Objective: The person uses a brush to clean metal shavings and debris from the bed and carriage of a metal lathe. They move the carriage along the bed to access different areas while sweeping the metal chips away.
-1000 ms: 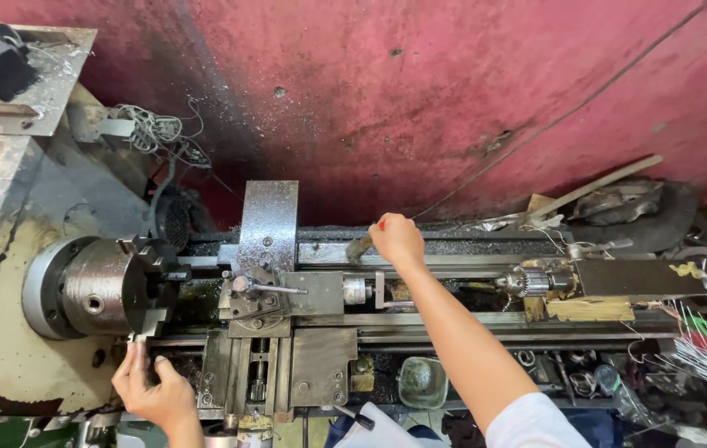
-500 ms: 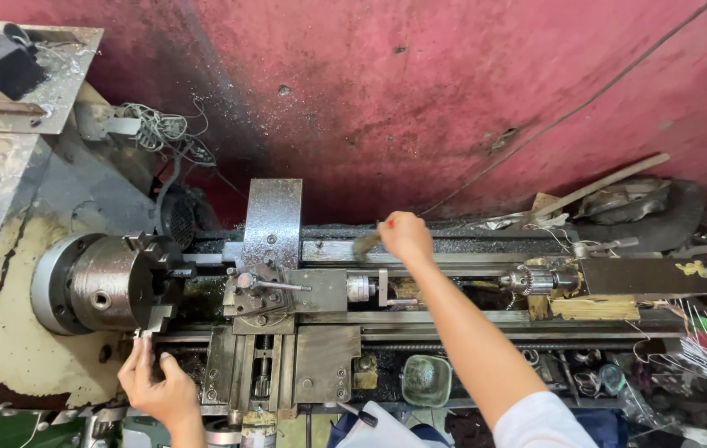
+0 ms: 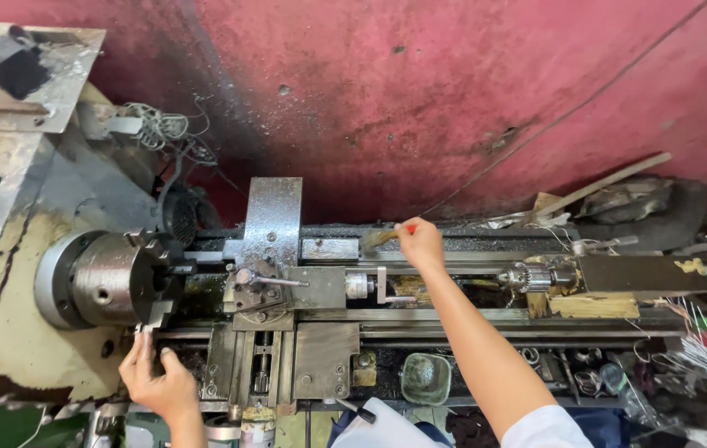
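Head cam looking straight down on an old metal lathe point(image 3: 387, 307) parked against a grubby red wall point(image 3: 453, 99). My right hand point(image 3: 421, 243) is stretched out to about 12 o'clock over the bed, fingers closed round a small brush point(image 3: 382, 237). It has a red-orange handle end peeking out by my thumb, and the pale bristles point toward 9 o'clock, resting on or just over the back rail beside the carriage point(image 3: 287, 286). I can't quite tell if the bristles touch.

My left hand point(image 3: 158, 383) is down at 7 o'clock, just below the chuck point(image 3: 109, 278). Its fingers are loosely curled, with the fingertips point(image 3: 142, 344) up against the near edge of the bed. Whether it's pinching anything there I can't tell; something small and pale sits at the fingertips, but it's too tiny to call.

Handling-wise, I'd say the brush is light and the handle stiff, while the bristles are soft and floppy, so the handle is the place to hold it. Everything here looks oily, so expect it to be a bit slippery.

Over at 3 o'clock there's the tailstock point(image 3: 644, 274) with a drill chuck point(image 3: 528, 278), and a small green dish point(image 3: 425, 377) sits near 6 o'clock.
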